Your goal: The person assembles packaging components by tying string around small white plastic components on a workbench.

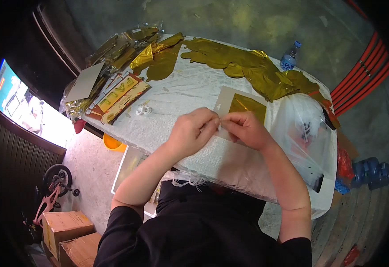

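Note:
My left hand (190,133) and my right hand (248,129) meet fingertip to fingertip above the near part of the table. Both are closed in a pinch. Something tiny and pale may be between the fingertips, too small to make out. Just beneath and beyond them lies a grey card (223,95) with a folded gold foil piece (252,107) on it; my right hand covers part of both. Left of my hands sits a small clear roll (144,109), perhaps tape or ribbon.
Flat gold foil balloons (248,66) spread along the table's (176,100) far edge. Printed cards (121,95) and plastic-wrapped packs (123,46) lie at left. A water bottle (290,57) stands at the back right, a clear plastic bag (301,129) at right. Cardboard boxes (68,227) are on the floor.

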The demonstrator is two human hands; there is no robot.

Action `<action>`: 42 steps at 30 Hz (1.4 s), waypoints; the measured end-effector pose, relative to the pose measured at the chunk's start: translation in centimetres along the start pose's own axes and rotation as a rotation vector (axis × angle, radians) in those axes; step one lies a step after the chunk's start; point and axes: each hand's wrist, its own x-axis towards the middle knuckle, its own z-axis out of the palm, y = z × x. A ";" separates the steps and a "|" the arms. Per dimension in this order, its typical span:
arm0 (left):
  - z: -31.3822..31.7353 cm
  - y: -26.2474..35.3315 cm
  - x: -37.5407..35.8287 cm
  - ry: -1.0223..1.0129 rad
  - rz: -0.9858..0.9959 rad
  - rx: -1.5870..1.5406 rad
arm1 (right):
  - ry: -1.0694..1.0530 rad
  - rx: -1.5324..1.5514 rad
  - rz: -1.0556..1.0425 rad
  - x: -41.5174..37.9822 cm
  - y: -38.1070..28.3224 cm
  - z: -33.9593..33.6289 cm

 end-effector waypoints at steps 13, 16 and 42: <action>1.9 -2.7 -0.4 -0.064 -0.509 -1.146 | 0.089 0.290 -0.092 0.0 0.4 0.4; 2.0 -2.6 -0.4 -0.060 -0.576 -1.219 | 0.151 0.181 -0.153 0.1 0.3 0.9; 0.7 -2.1 -1.1 -0.047 -0.346 -0.717 | -0.051 0.320 0.102 0.3 1.0 0.7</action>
